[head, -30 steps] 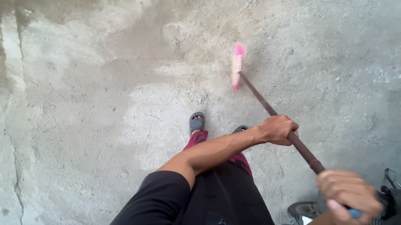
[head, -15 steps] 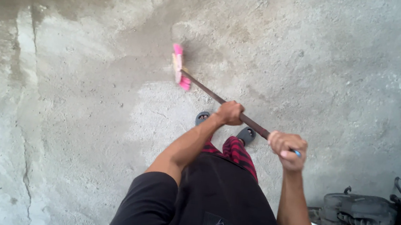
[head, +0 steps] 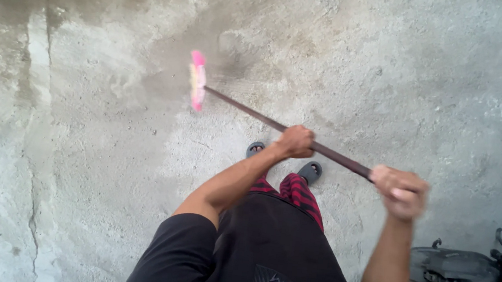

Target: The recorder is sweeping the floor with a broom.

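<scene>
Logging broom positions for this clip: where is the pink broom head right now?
In the head view, the pink broom head sits upper left of centre on the concrete floor, ahead and left of the sandalled feet, at the handle's far end.

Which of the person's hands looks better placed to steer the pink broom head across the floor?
The left hand, probably. It grips the dark handle partway down, nearer the pink broom head. The right hand holds the handle's top end, farthest from the head, so it serves more as a pivot.
</scene>
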